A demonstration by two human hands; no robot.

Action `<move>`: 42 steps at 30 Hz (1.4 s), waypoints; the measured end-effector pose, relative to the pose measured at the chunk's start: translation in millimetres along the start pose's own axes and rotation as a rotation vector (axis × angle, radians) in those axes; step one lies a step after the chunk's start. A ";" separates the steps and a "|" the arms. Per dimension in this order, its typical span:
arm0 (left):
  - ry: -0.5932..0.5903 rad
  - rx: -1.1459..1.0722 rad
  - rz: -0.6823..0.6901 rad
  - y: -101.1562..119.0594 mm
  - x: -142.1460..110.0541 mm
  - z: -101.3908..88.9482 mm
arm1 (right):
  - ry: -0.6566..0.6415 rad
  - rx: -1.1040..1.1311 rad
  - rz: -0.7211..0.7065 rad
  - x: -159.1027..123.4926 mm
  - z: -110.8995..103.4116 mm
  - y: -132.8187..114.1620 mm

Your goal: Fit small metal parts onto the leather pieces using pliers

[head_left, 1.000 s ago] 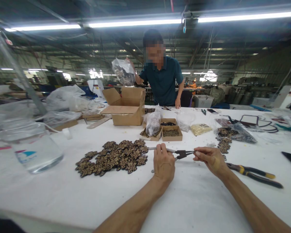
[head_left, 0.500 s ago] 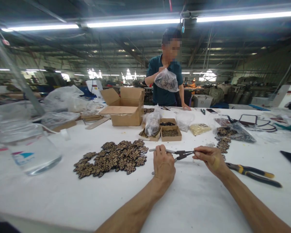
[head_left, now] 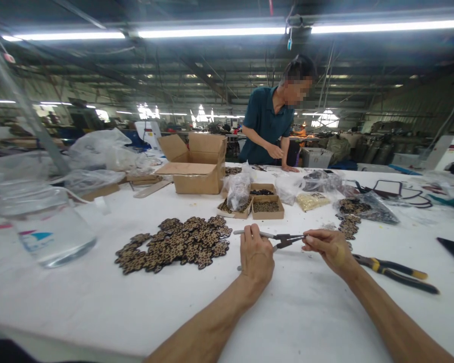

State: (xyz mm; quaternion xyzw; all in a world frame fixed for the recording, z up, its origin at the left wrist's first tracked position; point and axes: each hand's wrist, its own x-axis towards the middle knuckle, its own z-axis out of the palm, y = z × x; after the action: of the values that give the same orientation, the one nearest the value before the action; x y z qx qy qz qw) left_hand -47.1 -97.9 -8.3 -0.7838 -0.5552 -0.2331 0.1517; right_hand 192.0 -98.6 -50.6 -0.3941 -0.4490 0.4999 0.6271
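Observation:
My left hand [head_left: 256,254] is wrapped round the grey handles of a pair of long-nose pliers [head_left: 286,240], whose jaws point right. At the jaw tips, the thumb and fingers of my right hand [head_left: 330,248] are pinched together; whatever they hold is too small to make out. A heap of leopard-print, scallop-edged patches [head_left: 185,244] lies to the left of my left hand. Beside my right wrist rests a larger pair of pliers [head_left: 393,272] with black and yellow handles.
Small boxes of metal bits [head_left: 267,207] stand before an open cardboard box [head_left: 199,169]. A clear water jar [head_left: 47,227] is at left. Bagged parts [head_left: 320,181] and more patches [head_left: 348,226] lie at right. Across the table leans a co-worker [head_left: 270,123].
The co-worker has moved right and bent lower, and the plastic bag from their hand now lies on the table. My hands and the long-nose pliers have hardly moved.

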 end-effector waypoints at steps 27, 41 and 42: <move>-0.113 -0.045 -0.039 -0.6 0.7 2.3 | 0.040 0.000 -0.034 0.9 0.2 4.0; -0.330 -0.169 -0.098 1.7 -2.7 10.2 | 0.072 -0.098 -0.055 6.8 -6.6 14.4; -0.341 -0.181 -0.104 1.7 -2.6 9.9 | 0.072 -0.102 -0.052 7.2 -7.2 14.8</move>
State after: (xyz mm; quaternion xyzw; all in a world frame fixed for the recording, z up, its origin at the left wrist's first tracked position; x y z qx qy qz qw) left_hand -44.2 -95.6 -18.0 -0.7925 -0.5895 -0.1535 -0.0280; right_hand 195.6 -89.1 -65.5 -0.4314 -0.4614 0.4452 0.6347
